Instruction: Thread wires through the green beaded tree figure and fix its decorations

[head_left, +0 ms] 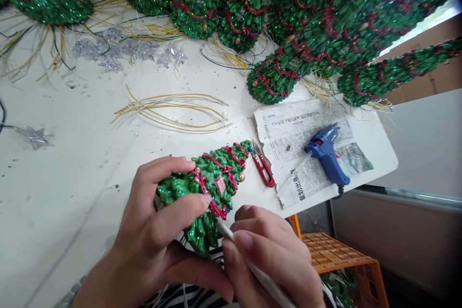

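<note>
Work in hand: a glitter-coated green Christmas tree ornament (205,187) with a red garland wound around it, held just above the white tabletop (68,187), near its edge. Left hand (151,231): fingers (162,173) wrapped over the tree's body and clamped on it, thumb across the front, lower part of the tree partly hidden. Right hand (270,260): fingers (249,243) together, pinching a slim white stick (258,274) whose tip met the tree low on the garland; exact kind of tool could not be told. Judged from this hold, the step was detail work at the garland, and the position called for a steady left grip with the tip kept in place.

Red-handled thread snips (263,168) lay just beside the tree's top, the nearest possible obstruction. Beyond them, a blue hot glue gun (327,154) rested on a sheet of newspaper (301,154). Loose yellow wires (173,113) and silver stars (126,49) lay on the tabletop, with similar green trees (197,5) massed along the far side. An orange plastic crate (342,260) stood below the edge.
</note>
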`<state>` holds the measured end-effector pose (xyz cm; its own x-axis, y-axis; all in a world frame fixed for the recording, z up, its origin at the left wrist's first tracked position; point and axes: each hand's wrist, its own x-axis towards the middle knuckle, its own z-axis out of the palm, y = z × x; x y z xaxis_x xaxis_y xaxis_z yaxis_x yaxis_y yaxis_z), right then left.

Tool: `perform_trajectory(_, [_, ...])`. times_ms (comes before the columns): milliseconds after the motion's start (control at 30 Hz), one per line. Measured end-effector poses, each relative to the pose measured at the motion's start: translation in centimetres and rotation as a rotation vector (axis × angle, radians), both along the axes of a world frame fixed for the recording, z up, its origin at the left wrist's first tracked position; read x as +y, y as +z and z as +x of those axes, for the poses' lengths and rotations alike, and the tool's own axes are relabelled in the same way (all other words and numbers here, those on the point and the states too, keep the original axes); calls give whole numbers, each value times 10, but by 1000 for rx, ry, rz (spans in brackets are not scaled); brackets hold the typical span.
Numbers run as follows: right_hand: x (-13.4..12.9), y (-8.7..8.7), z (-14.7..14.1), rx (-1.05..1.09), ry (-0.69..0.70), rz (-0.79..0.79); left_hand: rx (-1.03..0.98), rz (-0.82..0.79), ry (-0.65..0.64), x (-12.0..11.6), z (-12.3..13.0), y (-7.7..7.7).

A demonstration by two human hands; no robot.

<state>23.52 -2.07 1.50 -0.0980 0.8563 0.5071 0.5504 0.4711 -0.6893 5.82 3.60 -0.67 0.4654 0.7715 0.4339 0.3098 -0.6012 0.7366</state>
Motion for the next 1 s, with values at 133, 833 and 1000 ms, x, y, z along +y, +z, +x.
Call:
perform_trajectory(133, [8, 8, 0, 179, -12, -42, 23, 38, 0, -1, 0, 1])
perform_trajectory(833, [9, 12, 14, 208, 65, -91, 151, 319, -44, 5, -10, -5])
perform_trajectory(1000, [12, 13, 10, 196, 60, -83, 133, 324, -1, 3, -5, -6])
